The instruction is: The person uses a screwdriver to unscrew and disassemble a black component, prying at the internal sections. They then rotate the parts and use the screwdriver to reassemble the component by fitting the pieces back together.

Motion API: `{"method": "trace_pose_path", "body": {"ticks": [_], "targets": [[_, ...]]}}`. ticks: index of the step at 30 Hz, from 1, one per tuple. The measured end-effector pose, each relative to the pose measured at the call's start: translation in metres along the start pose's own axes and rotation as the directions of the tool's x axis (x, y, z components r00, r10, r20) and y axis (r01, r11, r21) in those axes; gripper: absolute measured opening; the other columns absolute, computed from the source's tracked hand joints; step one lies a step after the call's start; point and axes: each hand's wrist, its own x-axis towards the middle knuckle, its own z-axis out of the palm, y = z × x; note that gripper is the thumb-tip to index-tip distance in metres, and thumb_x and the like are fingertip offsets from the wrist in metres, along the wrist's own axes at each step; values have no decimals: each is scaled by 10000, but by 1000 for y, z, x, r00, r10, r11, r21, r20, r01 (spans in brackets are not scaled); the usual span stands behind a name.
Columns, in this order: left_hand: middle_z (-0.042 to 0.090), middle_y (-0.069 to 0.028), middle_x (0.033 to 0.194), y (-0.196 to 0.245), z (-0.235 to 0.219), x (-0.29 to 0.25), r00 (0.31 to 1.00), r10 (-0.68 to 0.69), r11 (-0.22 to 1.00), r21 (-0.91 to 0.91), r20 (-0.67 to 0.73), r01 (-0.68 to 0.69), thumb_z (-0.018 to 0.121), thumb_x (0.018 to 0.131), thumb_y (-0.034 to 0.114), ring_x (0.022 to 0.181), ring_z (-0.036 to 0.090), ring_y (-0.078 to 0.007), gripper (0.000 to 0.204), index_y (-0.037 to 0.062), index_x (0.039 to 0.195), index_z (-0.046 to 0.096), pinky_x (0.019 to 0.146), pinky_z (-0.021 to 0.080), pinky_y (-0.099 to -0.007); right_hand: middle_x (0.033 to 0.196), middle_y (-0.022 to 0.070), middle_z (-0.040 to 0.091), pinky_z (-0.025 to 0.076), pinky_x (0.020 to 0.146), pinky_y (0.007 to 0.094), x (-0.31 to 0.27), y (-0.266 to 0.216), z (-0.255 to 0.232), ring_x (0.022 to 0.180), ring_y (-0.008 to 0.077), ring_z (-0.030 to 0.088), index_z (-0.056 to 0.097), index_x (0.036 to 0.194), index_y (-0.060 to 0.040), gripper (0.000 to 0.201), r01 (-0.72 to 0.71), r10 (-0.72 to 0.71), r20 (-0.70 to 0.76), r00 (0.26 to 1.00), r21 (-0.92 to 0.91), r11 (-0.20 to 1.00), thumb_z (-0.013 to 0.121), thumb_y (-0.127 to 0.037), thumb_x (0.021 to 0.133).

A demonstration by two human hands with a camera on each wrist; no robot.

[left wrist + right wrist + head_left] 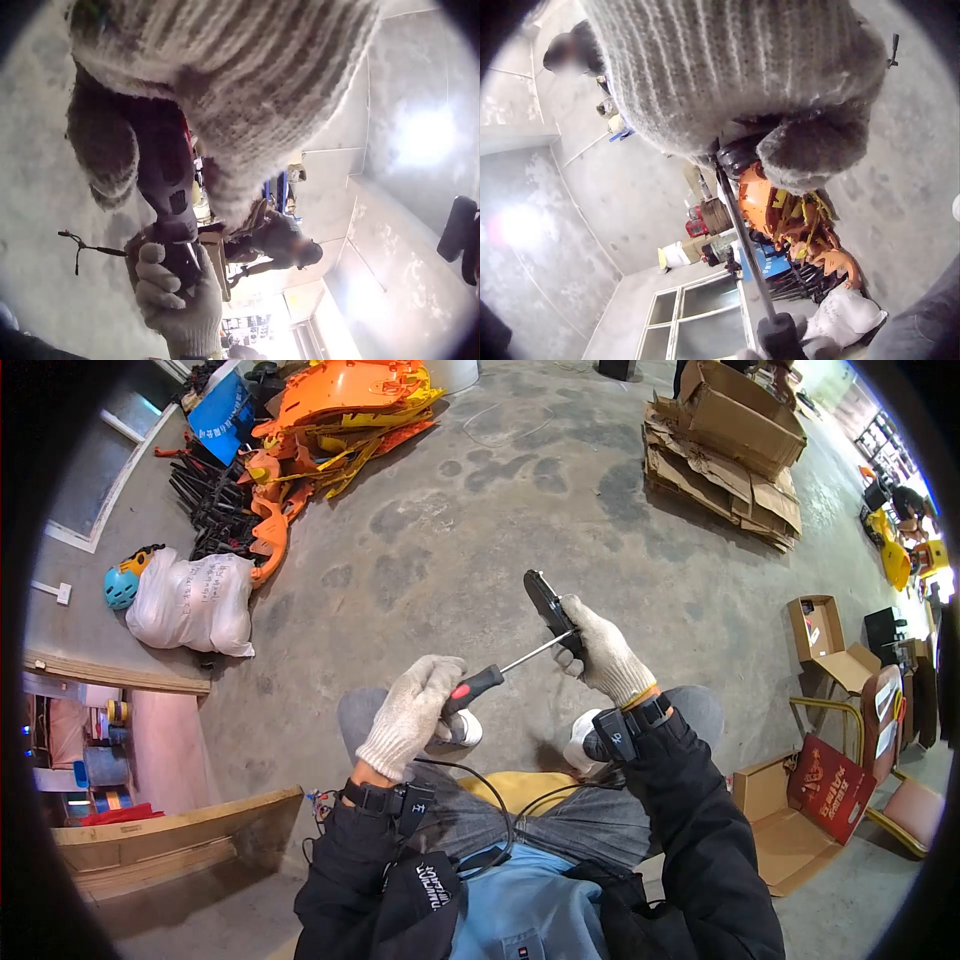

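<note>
In the head view the left hand (412, 710), in a knitted glove, grips the black and red handle of a screwdriver (478, 688). Its metal shaft slants up to a black part (546, 603), which the gloved right hand (602, 650) holds from the right side. The shaft's tip meets the part beside the right fingers; the exact contact is hidden. The left wrist view shows the dark handle (165, 161) within the left fingers. From the right wrist, the shaft (746, 240) runs from the right hand (742, 82) down to the handle (780, 335).
Orange and yellow plastic parts (340, 400) are piled at the upper left, above a white sack (195, 600). Flattened cardboard (720, 480) lies at the upper right. Open boxes (785, 825) and a chair (915, 815) stand at the right. A cable (510, 820) crosses the person's lap.
</note>
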Motion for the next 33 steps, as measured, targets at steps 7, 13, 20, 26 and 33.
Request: {"method": "trace_pose_path", "body": {"ticks": [7,13,20,26,33], "targets": [[673,-79,1046,5,-2,-9,978,180,983,10,106,-182,692,948,207,786,647,-111,472,-13,1356,604,706,552,-265,707,40,598,430,402,250,1,3,0,512,113,558,634,984,-47,491,48,-48,9,999,5,999,565,-523,1088],[696,-83,1053,6,-14,1,982,-30,993,-108,186,50,714,926,180,834,662,-101,479,12,1365,620,665,539,-250,692,30,595,429,396,247,3,3,0,500,105,554,636,963,-56,481,31,-31,-4,1000,-17,999,566,-514,1089],[671,-34,903,12,6,-13,985,167,986,-9,45,-166,739,910,128,751,612,-66,386,-32,1259,697,653,494,-246,682,27,599,432,402,241,3,5,-2,494,101,548,642,958,-57,493,41,-39,37,999,-31,999,558,-525,1088],[708,-49,949,7,-2,-1,980,13,995,-101,201,8,676,980,197,776,668,-96,419,-13,1342,665,688,537,-260,668,24,594,422,403,239,0,1,7,491,105,540,649,956,-47,521,26,-26,-32,999,-4,1000,534,-536,1095],[701,-33,928,-3,1,9,980,78,997,-8,183,-78,588,1034,173,732,644,-81,357,2,1333,678,674,534,-258,694,19,604,420,409,251,6,4,-1,505,104,549,644,961,-41,526,23,-23,-3,1000,-55,998,547,-541,1089]]}}
